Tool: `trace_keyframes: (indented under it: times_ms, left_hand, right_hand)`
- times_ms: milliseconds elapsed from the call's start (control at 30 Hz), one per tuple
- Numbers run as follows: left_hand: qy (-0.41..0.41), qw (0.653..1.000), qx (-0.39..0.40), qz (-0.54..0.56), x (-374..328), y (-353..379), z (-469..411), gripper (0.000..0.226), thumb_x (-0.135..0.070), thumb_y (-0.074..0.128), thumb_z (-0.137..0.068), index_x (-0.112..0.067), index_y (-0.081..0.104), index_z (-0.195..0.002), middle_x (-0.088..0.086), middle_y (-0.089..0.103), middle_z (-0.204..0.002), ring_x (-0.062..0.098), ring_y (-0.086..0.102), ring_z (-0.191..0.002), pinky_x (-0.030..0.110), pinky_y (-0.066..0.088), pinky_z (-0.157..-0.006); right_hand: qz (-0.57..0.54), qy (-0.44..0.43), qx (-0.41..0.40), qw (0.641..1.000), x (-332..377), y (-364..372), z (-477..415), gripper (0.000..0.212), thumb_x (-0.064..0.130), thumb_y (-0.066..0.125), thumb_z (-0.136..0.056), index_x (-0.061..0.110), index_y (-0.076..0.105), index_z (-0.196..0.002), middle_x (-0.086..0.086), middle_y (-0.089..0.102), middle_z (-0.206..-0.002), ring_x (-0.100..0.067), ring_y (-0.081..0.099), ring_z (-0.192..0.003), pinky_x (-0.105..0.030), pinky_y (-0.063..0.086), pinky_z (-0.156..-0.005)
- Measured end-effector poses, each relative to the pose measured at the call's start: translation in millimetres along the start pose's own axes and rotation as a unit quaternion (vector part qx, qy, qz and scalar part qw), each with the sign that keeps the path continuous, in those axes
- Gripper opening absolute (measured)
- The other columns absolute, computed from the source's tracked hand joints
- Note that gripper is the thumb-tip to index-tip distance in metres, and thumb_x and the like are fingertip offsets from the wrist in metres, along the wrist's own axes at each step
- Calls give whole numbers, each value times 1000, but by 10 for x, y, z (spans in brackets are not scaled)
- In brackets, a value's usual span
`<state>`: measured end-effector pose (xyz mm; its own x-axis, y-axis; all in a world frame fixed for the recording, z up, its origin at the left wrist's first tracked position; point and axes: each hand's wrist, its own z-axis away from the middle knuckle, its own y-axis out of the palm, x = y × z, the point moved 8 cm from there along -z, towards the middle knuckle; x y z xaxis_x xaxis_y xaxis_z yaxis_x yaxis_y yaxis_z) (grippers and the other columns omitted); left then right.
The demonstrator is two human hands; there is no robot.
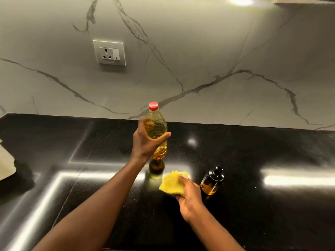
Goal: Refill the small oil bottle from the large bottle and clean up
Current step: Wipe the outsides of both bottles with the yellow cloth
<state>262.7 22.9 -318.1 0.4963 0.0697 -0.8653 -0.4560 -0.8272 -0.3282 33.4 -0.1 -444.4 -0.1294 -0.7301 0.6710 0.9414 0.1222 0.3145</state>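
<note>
Your right hand [188, 194] clutches the cloth [172, 182] on the counter [262, 214] — your left hand [145, 144] grips the big bottle [156, 129], lifted, capped.

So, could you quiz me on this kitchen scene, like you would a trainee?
1. True or false: the large bottle has its red cap on.
2. Which hand holds the yellow cloth?
3. The small dark bottle stands: A) in the left hand, B) on the black counter, C) on the cloth?

Key: 1 true. 2 the right hand. 3 B.
</note>
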Motion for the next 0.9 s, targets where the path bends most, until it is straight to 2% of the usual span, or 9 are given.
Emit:
trace_keyframes:
  times_ms: [100, 233, 300, 433, 600, 667, 767, 833, 900]
  left_hand:
    - [-20, 1000, 13, -20, 199, 93, -62, 93, -53, 96, -65, -22, 46, -137, 4, 65, -128, 18, 66, -115, 35, 60, -96]
    - [-51, 998, 33, -23, 362, 184, -53, 97, -53, 96, -64, -21, 44, -140, 5, 63, -131, 19, 63, -120, 30, 55, -97]
    - [-62, 997, 42, -18, 393, 212, -48, 100, -52, 96, -64, -20, 43, -142, 6, 61, -135, 19, 61, -123, 32, 54, -99]
    - [-80, 995, 64, -14, 396, 240, -45, 119, -62, 95, -58, -21, 34, -151, 8, 57, -144, 25, 57, -132, 46, 53, -109]
    - [-98, 993, 65, -18, 298, 168, 46, 147, -69, 93, -53, -20, 10, -165, 12, 30, -165, 29, 33, -152, 50, 38, -122]
    - [-93, 995, 42, -17, 200, 84, 115, 144, -69, 91, -56, -22, 9, -165, 12, 23, -165, 28, 27, -154, 49, 36, -122]
    - [-43, 998, -29, -33, -70, -105, 250, 123, -67, 87, -68, -21, 21, -161, 11, 27, -161, 26, 25, -149, 45, 32, -117]
    - [5, 996, -78, -38, -303, -223, 387, 101, -57, 85, -79, -19, 32, -156, 10, 34, -156, 22, 30, -143, 41, 31, -115]
    - [41, 993, -104, -36, -530, -286, 555, 82, -41, 85, -84, -20, 41, -149, 5, 41, -151, 15, 33, -138, 28, 23, -113]
  right_hand:
    - [27, -11, 7, 1000, -86, -7, -13, 8, 6, 62, -101, 10, 68, -105, -17, 72, -103, -30, 69, -93, -43, 57, -72]
    - [49, -21, 3, 999, -200, -32, -8, 28, 11, 64, -101, 8, 67, -128, -17, 75, -114, -32, 71, -106, -42, 60, -81]
    - [49, -22, 0, 999, -211, -52, -6, 28, 10, 63, -102, 8, 67, -129, -17, 75, -114, -30, 71, -105, -39, 60, -78]
    - [48, -30, -7, 998, -177, -84, 0, 24, 12, 62, -103, 8, 68, -126, -17, 75, -113, -31, 72, -104, -40, 60, -74]
    - [41, -37, -10, 998, -62, -53, 84, 15, 21, 59, -106, 15, 69, -116, -16, 74, -112, -35, 72, -103, -45, 62, -70]
    - [32, -41, -8, 999, -10, -47, 117, 14, 21, 58, -106, 15, 69, -114, -16, 74, -111, -35, 71, -100, -45, 62, -70]
    - [7, -51, -3, 999, 91, -48, 187, 14, 19, 59, -105, 16, 70, -113, -13, 76, -106, -30, 71, -95, -42, 58, -72]
    - [-6, -60, 7, 998, 172, -69, 263, 16, 13, 62, -102, 16, 72, -114, -12, 77, -103, -29, 71, -95, -41, 55, -76]
    - [-6, -72, 21, 997, 258, -101, 347, 22, 8, 64, -97, 14, 73, -115, -13, 79, -104, -29, 72, -97, -41, 54, -77]
